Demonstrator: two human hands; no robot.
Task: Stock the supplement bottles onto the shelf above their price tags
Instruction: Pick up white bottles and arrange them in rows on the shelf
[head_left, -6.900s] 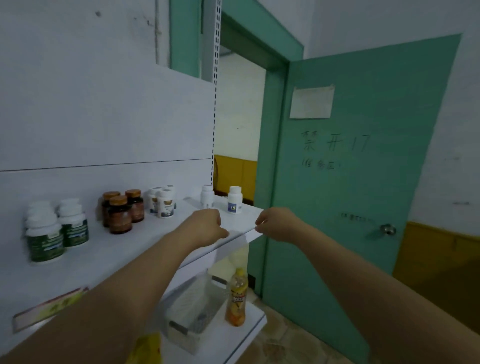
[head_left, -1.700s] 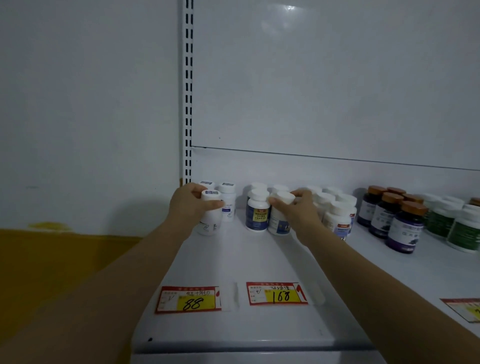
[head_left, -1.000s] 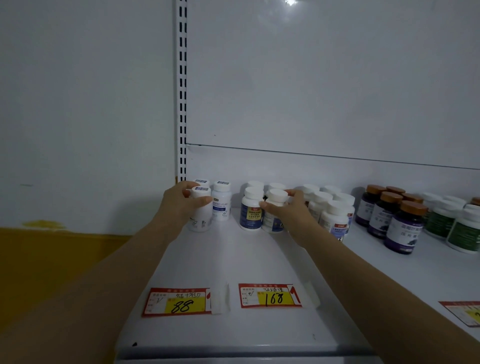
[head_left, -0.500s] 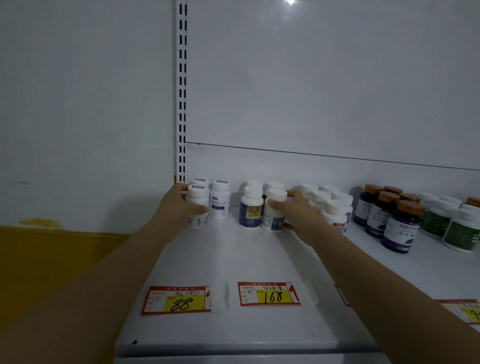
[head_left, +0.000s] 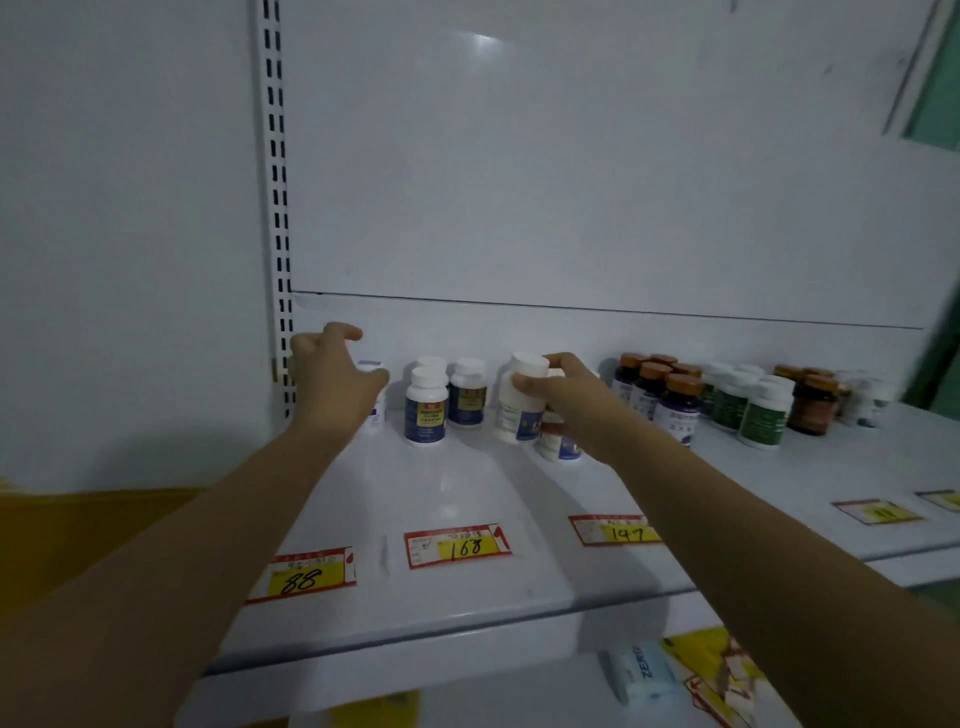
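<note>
- White small bottle (head_left: 375, 410) sits at the back-left corner of the shelf (head_left: 467, 483), mostly hidden behind the left hand (head_left: 332, 387). Fingers loosely curled, index lifted; can't tell if it grips. Arm stretched forward.
- Blue-label bottles (head_left: 427, 413) stand between the hands, behind the 168 tag (head_left: 457, 545).
- Right hand (head_left: 576, 410) wraps the white-capped bottle (head_left: 519, 402), thumb on front, fingers behind. Bottle slightly tilted, just right of the blue-label bottles. Arm extended.
</note>
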